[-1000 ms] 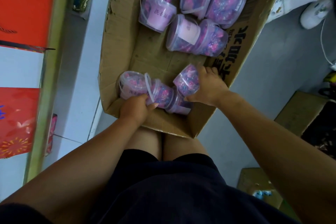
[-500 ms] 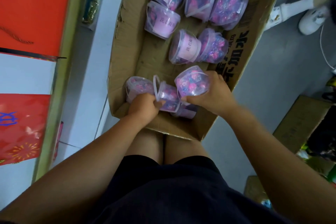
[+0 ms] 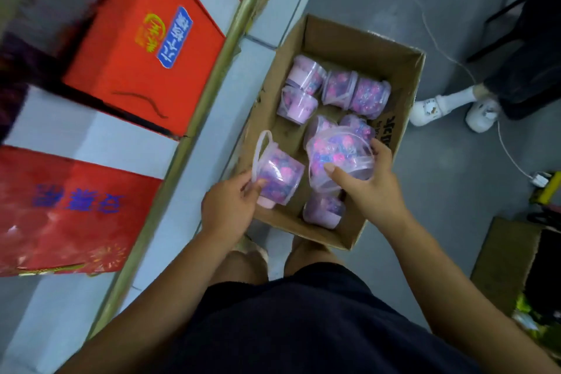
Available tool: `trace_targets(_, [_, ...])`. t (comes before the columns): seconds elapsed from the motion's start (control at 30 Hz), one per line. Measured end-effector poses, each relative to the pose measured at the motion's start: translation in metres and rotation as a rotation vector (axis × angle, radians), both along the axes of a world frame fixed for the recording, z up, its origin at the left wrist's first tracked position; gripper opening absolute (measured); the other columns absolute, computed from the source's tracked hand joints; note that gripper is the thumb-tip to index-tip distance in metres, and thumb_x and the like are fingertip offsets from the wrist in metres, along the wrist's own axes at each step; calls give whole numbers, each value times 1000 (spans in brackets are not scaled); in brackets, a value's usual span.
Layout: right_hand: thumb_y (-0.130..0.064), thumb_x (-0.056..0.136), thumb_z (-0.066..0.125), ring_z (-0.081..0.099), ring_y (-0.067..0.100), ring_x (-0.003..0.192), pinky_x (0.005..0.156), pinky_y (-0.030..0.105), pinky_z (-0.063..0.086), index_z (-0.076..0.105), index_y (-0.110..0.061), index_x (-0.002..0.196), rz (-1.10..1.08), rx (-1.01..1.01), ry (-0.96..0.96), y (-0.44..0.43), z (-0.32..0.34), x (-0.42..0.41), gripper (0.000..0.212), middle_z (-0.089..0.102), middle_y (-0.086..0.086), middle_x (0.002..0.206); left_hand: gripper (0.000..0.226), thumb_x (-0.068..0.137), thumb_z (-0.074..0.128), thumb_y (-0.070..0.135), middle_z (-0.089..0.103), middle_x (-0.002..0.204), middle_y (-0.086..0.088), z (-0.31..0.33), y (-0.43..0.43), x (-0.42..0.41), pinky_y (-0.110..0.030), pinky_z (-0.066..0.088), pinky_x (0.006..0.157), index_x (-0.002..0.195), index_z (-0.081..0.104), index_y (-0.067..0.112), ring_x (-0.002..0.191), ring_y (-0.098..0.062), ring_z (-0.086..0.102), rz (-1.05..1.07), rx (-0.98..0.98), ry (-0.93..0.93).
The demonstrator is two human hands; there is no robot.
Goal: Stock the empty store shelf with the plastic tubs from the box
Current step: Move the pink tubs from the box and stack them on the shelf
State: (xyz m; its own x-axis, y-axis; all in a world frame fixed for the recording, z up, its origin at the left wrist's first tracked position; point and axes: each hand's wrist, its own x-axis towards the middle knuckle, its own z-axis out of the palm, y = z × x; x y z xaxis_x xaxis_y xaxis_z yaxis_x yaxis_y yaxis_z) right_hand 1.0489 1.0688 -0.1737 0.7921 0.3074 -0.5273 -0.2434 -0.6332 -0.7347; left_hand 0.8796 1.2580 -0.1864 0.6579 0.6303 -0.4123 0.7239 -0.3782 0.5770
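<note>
An open cardboard box (image 3: 403, 76) sits on the grey floor in front of my knees. My left hand (image 3: 227, 206) grips a clear tub (image 3: 279, 176) of pink and blue pieces with a loose white handle, lifted over the box's near left corner. A second tub (image 3: 340, 155), tilted, is held in my right hand (image 3: 370, 188) above the box's middle. One tub (image 3: 323, 212) lies under it at the near wall, and several more tubs (image 3: 337, 91) lie at the far end. The pale shelf (image 3: 91, 143) runs along the left.
Two red cartons (image 3: 145, 48) stand on the shelf, behind its olive front rail (image 3: 194, 118). Another person's white shoes (image 3: 455, 108) and a white cable (image 3: 510, 155) are on the floor at right. A brown box (image 3: 504, 258) sits at the near right.
Both hands have risen out of the box, each bringing a tub up with it. The view has swung left and back, showing more of the shelf and red cartons.
</note>
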Motion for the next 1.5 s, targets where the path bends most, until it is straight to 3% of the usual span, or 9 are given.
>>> trace_targets(0.13, [-40, 75, 85, 47, 5, 121, 84, 1, 38, 27, -25, 143, -24, 164, -137, 38, 58, -28, 91, 40, -11, 136, 31, 89, 67, 40, 71, 91, -9, 55, 49, -26, -14, 33, 56, 108, 71, 16, 78, -20, 63, 11, 121, -152])
trace_targets(0.23, [-47, 75, 82, 50, 7, 121, 93, 12, 40, 29, -26, 135, -31, 277, -228, 67, 96, -51, 83, 43, -7, 134, 41, 78, 72, 48, 77, 85, 9, 112, 84, -42, -19, 44, 67, 105, 76, 18, 76, 6, 62, 53, 57, -295])
trace_targets(0.37, [-56, 67, 78, 52, -8, 112, 84, 2, 42, 34, -28, 131, -68, 472, -338, 104, 151, -75, 83, 48, -16, 124, 5, 80, 80, 22, 65, 65, 19, 205, 118, -56, -5, 33, 56, 78, 76, 22, 55, 22, 47, -20, 111, -413])
trace_targets(0.5, [-60, 70, 80, 60, -2, 108, 85, 11, 49, 38, -28, 133, -77, 615, -424, 134, 202, -86, 82, 57, -12, 125, 21, 75, 85, 23, 63, 65, 38, 288, 136, -68, -9, 49, 71, 75, 73, 40, 71, 20, 61, 24, 213, -578])
trace_targets(0.67, [-75, 65, 74, 64, 11, 113, 98, 44, 54, 42, -32, 133, -23, 769, -461, 179, 256, -80, 87, 61, -4, 125, 24, 71, 87, 21, 71, 80, 16, 369, 164, -89, -5, 49, 67, 92, 76, 20, 70, 10, 65, 144, 279, -715])
trace_targets(0.97, [-59, 62, 86, 52, 4, 110, 97, 26, 42, 35, -29, 140, 464, 625, -629, 322, 309, -71, 99, 35, -10, 134, 23, 74, 85, 31, 73, 82, 8, 415, 264, -120, -27, 53, 77, 92, 79, 19, 81, -13, 69, 295, 620, -398])
trace_targets(1.13, [-70, 52, 81, 54, 20, 116, 100, 39, 46, 39, -26, 122, 719, 370, -734, 406, 321, -46, 93, 51, -3, 127, 26, 84, 70, 40, 72, 110, 2, 391, 299, -112, -35, 50, 86, 107, 74, 28, 106, -24, 63, 203, 850, 15])
trace_targets(1.3, [-75, 62, 73, 43, 14, 132, 105, 32, 38, 45, -25, 140, 972, 265, -787, 445, 310, -41, 96, 47, -7, 144, 37, 72, 74, 49, 67, 87, 15, 351, 309, -119, -21, 43, 70, 105, 68, 35, 91, -13, 63, 146, 696, 107])
trace_targets(1.5, [-72, 69, 72, 18, 4, 146, 114, 25, 20, 45, -29, 147, 1130, 312, -891, 446, 305, -38, 94, 32, -10, 158, 64, 71, 76, 61, 63, 130, 12, 361, 317, -126, -27, 44, 95, 129, 62, 37, 120, -14, 57, 65, 608, 62])
